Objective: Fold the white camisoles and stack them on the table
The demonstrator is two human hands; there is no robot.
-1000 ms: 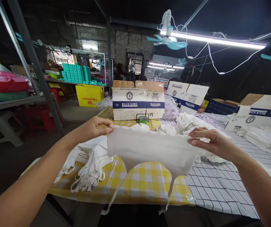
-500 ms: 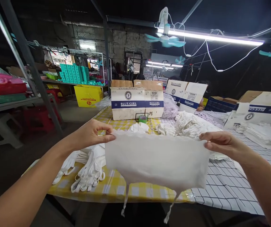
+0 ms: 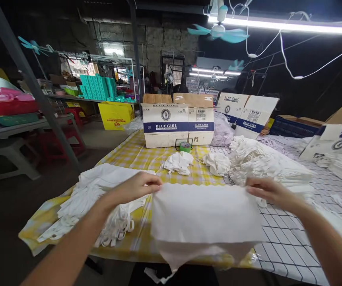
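Note:
A white camisole-like cloth piece (image 3: 203,214) with a wavy upper edge is stretched between my hands over the table's front edge. My left hand (image 3: 141,186) pinches its upper left corner between thumb and fingers. At the upper right corner, my right hand (image 3: 268,190), slightly blurred, pinches it too. Its lower part hangs down to a point, with a thin strap dangling below. Left of it lies a pile of similar white pieces (image 3: 99,180), their looped straps at the table's front. A larger heap of white pieces (image 3: 257,159) lies beyond my right hand.
Two small white cloth bundles, one a crumpled bundle (image 3: 178,162), lie mid-table on a yellow checked cloth (image 3: 123,155). Behind them stand a green tape roll (image 3: 185,147) and a printed carton (image 3: 177,125). More cartons stand at the right; a metal post (image 3: 39,87) rises at left.
Both hands have lowered the cloth piece toward the table, its upper edge still stretched. The view has shifted, showing more of the left pile and the small bundles.

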